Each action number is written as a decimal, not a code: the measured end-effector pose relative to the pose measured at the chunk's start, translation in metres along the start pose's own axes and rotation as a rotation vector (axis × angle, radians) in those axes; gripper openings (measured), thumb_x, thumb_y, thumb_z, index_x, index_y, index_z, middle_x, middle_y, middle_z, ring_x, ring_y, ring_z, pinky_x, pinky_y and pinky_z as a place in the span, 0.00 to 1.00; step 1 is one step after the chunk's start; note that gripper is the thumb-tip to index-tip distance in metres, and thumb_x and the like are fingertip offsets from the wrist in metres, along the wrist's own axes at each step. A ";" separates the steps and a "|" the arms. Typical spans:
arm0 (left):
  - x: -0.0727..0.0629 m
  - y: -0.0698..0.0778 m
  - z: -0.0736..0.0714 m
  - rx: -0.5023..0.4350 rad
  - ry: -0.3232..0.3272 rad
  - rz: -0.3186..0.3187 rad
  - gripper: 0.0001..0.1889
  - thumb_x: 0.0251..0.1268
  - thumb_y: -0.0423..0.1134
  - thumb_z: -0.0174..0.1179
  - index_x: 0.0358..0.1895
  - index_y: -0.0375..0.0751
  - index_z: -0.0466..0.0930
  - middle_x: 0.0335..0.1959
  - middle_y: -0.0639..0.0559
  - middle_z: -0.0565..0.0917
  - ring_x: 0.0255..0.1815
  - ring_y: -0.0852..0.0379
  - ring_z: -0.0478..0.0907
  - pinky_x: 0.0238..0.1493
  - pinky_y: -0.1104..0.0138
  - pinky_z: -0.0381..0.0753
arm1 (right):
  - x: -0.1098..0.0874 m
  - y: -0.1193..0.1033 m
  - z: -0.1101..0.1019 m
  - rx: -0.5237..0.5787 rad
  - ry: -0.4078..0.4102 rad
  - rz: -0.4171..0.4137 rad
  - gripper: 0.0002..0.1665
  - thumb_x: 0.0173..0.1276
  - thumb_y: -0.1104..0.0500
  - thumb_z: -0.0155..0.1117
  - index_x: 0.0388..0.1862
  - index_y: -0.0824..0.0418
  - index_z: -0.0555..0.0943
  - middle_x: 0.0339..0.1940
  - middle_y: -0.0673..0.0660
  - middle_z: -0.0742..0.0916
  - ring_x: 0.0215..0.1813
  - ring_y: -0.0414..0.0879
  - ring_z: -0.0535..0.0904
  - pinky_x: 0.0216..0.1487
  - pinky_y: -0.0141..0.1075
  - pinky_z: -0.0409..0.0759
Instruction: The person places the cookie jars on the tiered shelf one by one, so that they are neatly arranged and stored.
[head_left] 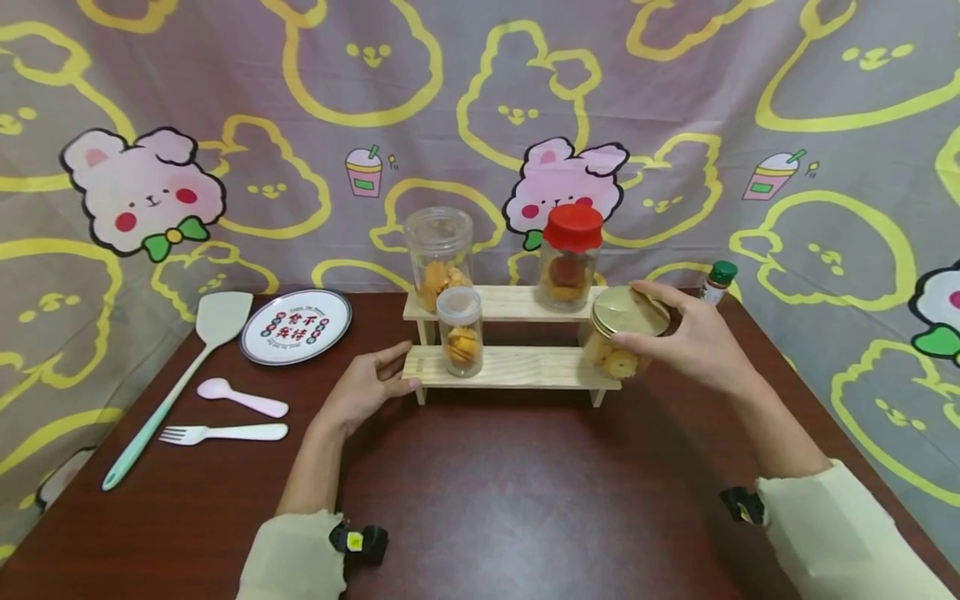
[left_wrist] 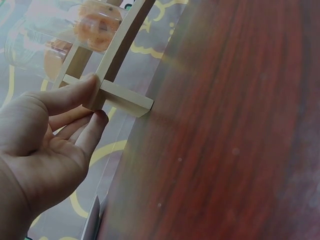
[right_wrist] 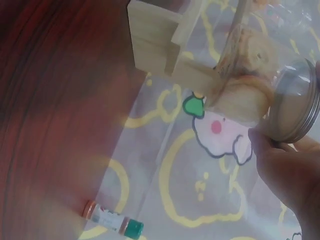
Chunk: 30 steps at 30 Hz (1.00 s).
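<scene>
A two-tier wooden rack [head_left: 517,367] stands on the dark table. My left hand [head_left: 367,385] pinches the left end of its lower shelf, thumb on top and fingers underneath, as the left wrist view shows. My right hand [head_left: 693,337] grips the gold lid of a clear jar [head_left: 621,358] with cookies inside, at the right end of the lower shelf. A small lidded jar [head_left: 461,333] of orange snacks is on the lower shelf's left. On the upper shelf are a larger clear jar [head_left: 438,258] and a red-lidded jar [head_left: 572,258].
To the left lie a spatula [head_left: 180,375], a white plate [head_left: 297,327] with red lettering, a pink spoon [head_left: 242,397] and a white fork [head_left: 223,433]. A green-capped bottle [head_left: 717,283] stands at the back right, before a patterned cloth [head_left: 420,108].
</scene>
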<state>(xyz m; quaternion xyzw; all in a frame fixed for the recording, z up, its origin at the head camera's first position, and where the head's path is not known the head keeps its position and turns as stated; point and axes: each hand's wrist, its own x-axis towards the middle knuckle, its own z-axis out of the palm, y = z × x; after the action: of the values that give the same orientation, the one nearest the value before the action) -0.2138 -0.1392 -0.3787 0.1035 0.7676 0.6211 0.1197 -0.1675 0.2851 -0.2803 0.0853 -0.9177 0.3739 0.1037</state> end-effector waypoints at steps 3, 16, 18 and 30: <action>0.001 -0.001 0.000 0.000 -0.005 -0.002 0.38 0.67 0.26 0.64 0.77 0.26 0.56 0.78 0.35 0.60 0.76 0.43 0.60 0.68 0.66 0.72 | -0.001 -0.003 0.006 0.012 0.004 -0.028 0.47 0.58 0.46 0.80 0.73 0.60 0.73 0.66 0.62 0.79 0.57 0.54 0.74 0.48 0.39 0.72; 0.000 -0.001 -0.001 0.013 -0.001 -0.005 0.38 0.68 0.27 0.65 0.77 0.27 0.57 0.78 0.35 0.60 0.76 0.43 0.60 0.69 0.65 0.71 | 0.005 -0.017 0.036 0.113 0.000 -0.126 0.48 0.59 0.51 0.81 0.74 0.66 0.71 0.69 0.63 0.78 0.64 0.55 0.73 0.60 0.50 0.76; 0.000 -0.001 0.000 0.014 0.000 -0.006 0.38 0.68 0.27 0.65 0.77 0.27 0.57 0.78 0.35 0.60 0.76 0.44 0.60 0.69 0.65 0.71 | 0.005 -0.017 0.039 0.114 0.002 -0.132 0.48 0.58 0.51 0.81 0.73 0.67 0.71 0.68 0.64 0.78 0.63 0.56 0.74 0.60 0.51 0.76; 0.001 -0.002 0.000 0.013 0.000 0.010 0.38 0.67 0.26 0.65 0.77 0.26 0.56 0.78 0.35 0.60 0.76 0.44 0.60 0.69 0.66 0.70 | 0.009 -0.019 0.054 0.129 -0.019 -0.141 0.48 0.57 0.51 0.82 0.72 0.65 0.72 0.66 0.61 0.80 0.59 0.54 0.75 0.55 0.49 0.78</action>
<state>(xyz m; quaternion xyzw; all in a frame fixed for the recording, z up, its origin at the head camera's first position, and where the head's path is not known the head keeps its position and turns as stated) -0.2148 -0.1395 -0.3801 0.1081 0.7711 0.6167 0.1159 -0.1785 0.2329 -0.3030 0.1596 -0.8843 0.4234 0.1150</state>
